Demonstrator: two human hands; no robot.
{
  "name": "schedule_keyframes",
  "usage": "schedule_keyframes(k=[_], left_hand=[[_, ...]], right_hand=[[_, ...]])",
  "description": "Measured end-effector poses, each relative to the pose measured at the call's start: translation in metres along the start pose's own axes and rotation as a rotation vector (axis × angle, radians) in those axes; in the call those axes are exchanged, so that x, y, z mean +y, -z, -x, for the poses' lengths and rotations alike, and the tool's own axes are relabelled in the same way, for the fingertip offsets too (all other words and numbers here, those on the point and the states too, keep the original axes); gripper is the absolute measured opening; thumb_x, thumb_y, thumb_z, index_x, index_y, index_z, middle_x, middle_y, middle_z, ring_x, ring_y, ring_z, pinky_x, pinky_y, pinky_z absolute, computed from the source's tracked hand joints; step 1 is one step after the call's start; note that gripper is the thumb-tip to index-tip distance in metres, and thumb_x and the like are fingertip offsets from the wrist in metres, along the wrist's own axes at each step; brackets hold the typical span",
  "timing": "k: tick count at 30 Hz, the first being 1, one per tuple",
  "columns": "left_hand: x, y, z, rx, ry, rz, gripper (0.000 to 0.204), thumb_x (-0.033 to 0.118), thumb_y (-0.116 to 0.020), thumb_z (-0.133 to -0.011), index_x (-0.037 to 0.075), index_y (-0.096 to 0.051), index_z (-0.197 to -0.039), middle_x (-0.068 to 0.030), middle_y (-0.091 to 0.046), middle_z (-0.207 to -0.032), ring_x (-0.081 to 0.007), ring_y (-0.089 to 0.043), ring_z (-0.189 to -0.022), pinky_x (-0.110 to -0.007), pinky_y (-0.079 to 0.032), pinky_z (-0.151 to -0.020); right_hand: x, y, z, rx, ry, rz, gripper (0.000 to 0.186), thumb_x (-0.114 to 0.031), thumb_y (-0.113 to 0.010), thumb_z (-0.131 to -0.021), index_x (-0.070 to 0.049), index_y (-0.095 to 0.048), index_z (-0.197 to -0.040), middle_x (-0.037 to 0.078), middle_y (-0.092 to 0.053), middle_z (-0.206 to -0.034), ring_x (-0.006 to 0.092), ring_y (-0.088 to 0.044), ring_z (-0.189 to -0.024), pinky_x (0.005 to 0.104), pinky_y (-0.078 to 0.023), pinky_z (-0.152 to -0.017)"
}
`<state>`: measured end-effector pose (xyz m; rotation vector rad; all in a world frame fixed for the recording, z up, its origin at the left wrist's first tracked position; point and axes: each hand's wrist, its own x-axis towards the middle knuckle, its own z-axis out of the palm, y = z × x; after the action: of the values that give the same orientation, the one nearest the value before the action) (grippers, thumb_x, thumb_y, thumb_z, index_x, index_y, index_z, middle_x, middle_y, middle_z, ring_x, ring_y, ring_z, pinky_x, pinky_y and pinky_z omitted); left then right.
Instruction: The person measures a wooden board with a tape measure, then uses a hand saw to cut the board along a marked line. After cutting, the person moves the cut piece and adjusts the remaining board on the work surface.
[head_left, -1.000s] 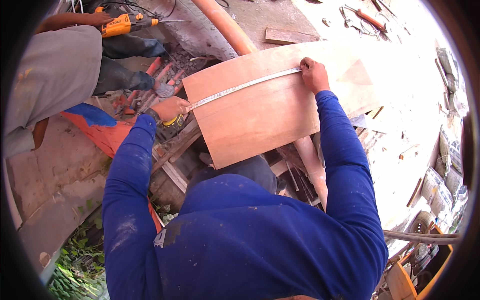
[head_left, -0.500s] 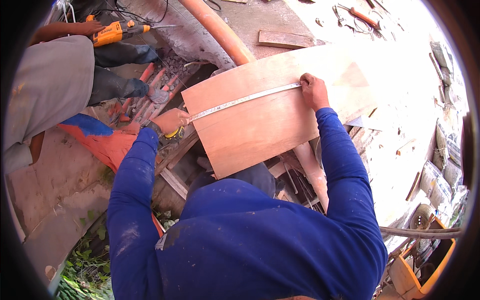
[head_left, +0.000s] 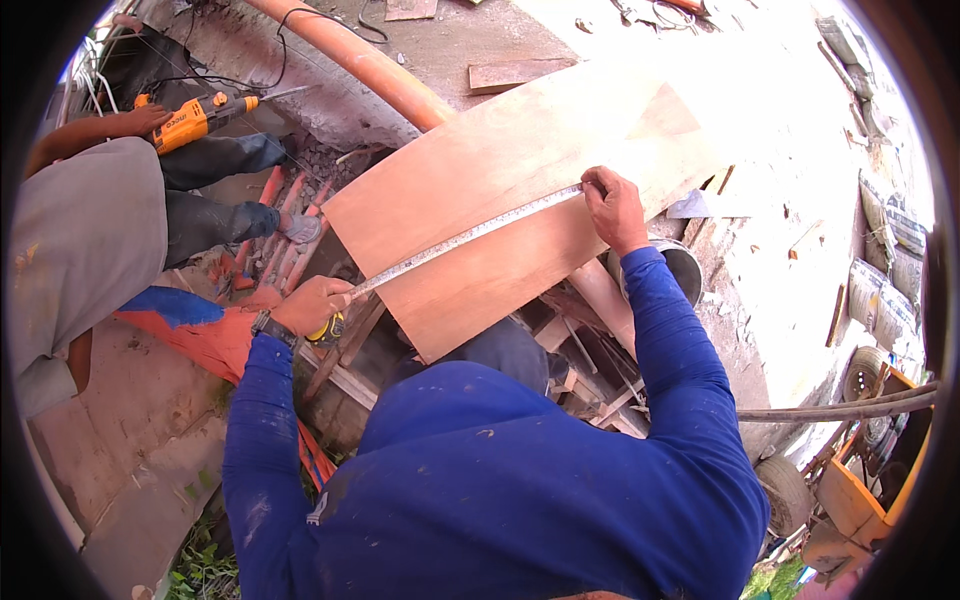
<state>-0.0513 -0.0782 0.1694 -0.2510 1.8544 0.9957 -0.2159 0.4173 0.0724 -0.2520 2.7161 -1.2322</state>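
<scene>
A light plywood sheet (head_left: 470,170) with one curved edge lies in front of me, with a white tape-measure blade (head_left: 460,237) stretched across it on a slant. At the sheet's left edge my left hand (head_left: 312,305) is closed on the blade, with the yellow tape case (head_left: 330,330) hanging just under the fingers, partly hidden. My right hand (head_left: 615,210) pinches the blade at its other end, pressed on the sheet's surface. Both forearms are in blue sleeves.
A co-worker (head_left: 85,240) at left holds an orange power drill (head_left: 195,122). Around the sheet are orange pipes (head_left: 350,60), a wooden offcut (head_left: 515,75), a bucket (head_left: 680,270) and torn orange-blue sheeting (head_left: 230,345). Sacks (head_left: 880,290) and a wheelbarrow (head_left: 870,480) stand at right.
The tape lies at a steeper slant, its left end lower on the sheet. Both my hands appear lower in the picture and my view has shifted, bringing a bucket into sight.
</scene>
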Motion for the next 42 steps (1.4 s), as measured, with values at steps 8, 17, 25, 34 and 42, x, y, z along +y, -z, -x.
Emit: schedule_keyframes(k=[8,17,25,34,42], left_hand=[[-0.018,-0.073,0.005,-0.122,0.025,0.152,0.028,0.012,-0.056,-0.104,-0.001,-0.077,-0.117,-0.0065,-0.069,-0.086,-0.0145,-0.063,-0.083,-0.032,-0.052,-0.082],[-0.030,-0.104,-0.013,-0.165,-0.081,0.101,0.032,0.020,-0.056,-0.102,-0.004,-0.076,-0.109,-0.0095,-0.071,-0.085,-0.0199,-0.067,-0.085,-0.035,-0.052,-0.084],[-0.036,-0.116,-0.019,-0.214,-0.055,0.303,0.025,0.013,-0.061,-0.101,-0.006,-0.077,-0.105,-0.0090,-0.075,-0.094,-0.0185,-0.067,-0.088,-0.036,-0.054,-0.085],[-0.040,-0.117,-0.018,-0.217,-0.064,0.238,0.029,0.017,-0.058,-0.102,-0.003,-0.078,-0.107,-0.0052,-0.068,-0.083,-0.0158,-0.063,-0.080,-0.033,-0.050,-0.078],[-0.035,-0.117,-0.017,-0.173,-0.136,0.238,0.028,0.017,-0.060,-0.100,-0.004,-0.079,-0.101,-0.0083,-0.070,-0.084,-0.0177,-0.065,-0.082,-0.035,-0.051,-0.080]], right_hand=[[0.013,0.012,0.044,-0.055,-0.088,0.025,0.012,-0.008,-0.069,-0.091,-0.001,-0.072,-0.101,0.022,-0.074,-0.093,0.0377,-0.073,-0.087,0.0438,-0.057,-0.081],[0.024,0.018,0.057,-0.099,-0.122,0.118,0.013,-0.010,-0.068,-0.092,-0.001,-0.072,-0.100,0.022,-0.074,-0.092,0.0394,-0.072,-0.086,0.0456,-0.057,-0.081],[0.043,0.015,0.053,-0.142,-0.147,0.088,0.018,-0.015,-0.066,-0.094,-0.001,-0.072,-0.102,0.022,-0.074,-0.088,0.0356,-0.073,-0.081,0.0434,-0.056,-0.078],[0.047,0.014,0.051,-0.196,-0.124,0.116,0.017,-0.012,-0.066,-0.094,0.000,-0.071,-0.105,0.017,-0.078,-0.095,0.0291,-0.077,-0.092,0.0393,-0.058,-0.086],[0.048,0.015,0.049,-0.199,-0.152,0.136,0.016,-0.010,-0.065,-0.095,0.000,-0.072,-0.105,0.018,-0.078,-0.096,0.0286,-0.077,-0.091,0.0387,-0.057,-0.087]])
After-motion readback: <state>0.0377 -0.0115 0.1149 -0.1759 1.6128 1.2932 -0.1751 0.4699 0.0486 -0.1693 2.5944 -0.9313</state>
